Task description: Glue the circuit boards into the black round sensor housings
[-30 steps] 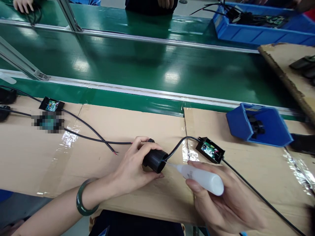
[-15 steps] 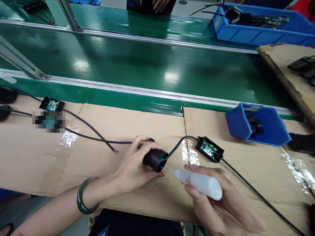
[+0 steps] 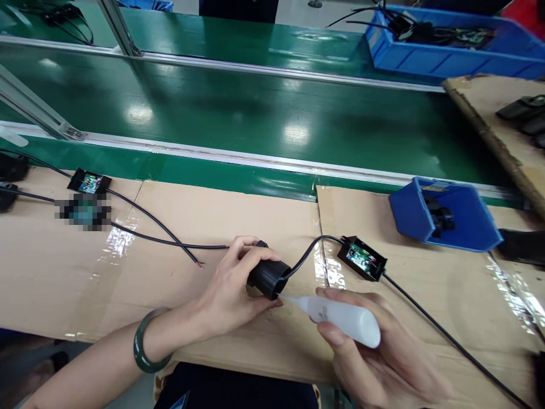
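Observation:
My left hand (image 3: 230, 289) is closed round a black cylindrical housing (image 3: 267, 276) that lies on the cardboard sheet (image 3: 179, 284). A black cable (image 3: 310, 250) runs from the housing's open end to a small black box with a green circuit board (image 3: 361, 258). My right hand (image 3: 383, 358) grips a white squeeze bottle (image 3: 347, 320). Its thin nozzle points left and touches the lower rim of the housing's opening.
A green conveyor belt (image 3: 255, 113) runs behind the cardboard. A small blue bin (image 3: 466, 218) with black parts sits at the right, a large blue bin (image 3: 443, 54) at the back. Two more circuit boxes (image 3: 89, 183) with cables lie at the left.
The bottle's nozzle has slid down from the middle of the housing's opening to its lower edge, and my right hand moved slightly left. The other person's hands at the top are gone.

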A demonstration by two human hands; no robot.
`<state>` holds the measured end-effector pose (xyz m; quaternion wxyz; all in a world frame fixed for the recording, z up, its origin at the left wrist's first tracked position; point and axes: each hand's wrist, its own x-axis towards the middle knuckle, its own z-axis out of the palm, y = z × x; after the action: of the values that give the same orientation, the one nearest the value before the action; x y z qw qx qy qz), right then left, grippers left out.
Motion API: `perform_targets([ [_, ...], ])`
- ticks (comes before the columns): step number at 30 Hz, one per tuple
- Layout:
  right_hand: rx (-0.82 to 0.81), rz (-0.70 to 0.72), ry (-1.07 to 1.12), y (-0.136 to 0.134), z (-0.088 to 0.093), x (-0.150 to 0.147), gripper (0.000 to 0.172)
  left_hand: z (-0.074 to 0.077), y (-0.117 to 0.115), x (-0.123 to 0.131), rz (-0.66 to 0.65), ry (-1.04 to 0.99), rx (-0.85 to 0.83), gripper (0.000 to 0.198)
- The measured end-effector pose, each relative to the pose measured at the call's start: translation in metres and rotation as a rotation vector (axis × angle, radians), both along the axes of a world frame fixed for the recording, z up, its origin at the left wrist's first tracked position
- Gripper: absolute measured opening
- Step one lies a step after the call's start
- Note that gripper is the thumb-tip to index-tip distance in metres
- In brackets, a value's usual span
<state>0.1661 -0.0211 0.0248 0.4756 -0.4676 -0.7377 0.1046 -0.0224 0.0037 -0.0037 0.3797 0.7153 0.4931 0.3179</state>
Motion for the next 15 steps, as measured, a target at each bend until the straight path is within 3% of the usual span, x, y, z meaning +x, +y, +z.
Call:
perform_targets([
  [9, 0.053, -0.036, -0.089, 0.0015, -0.0001, 0.003, 0.028, -0.0019, -0.0001, 0.0012, 0.004, 0.004, 0.026, 0.055],
  [15, -0.041, -0.008, 0.077, -0.0056, -0.0075, 0.0041, 0.024, -0.0034, -0.0005, 0.0029, 0.015, -0.018, 0.037, 0.054],
])
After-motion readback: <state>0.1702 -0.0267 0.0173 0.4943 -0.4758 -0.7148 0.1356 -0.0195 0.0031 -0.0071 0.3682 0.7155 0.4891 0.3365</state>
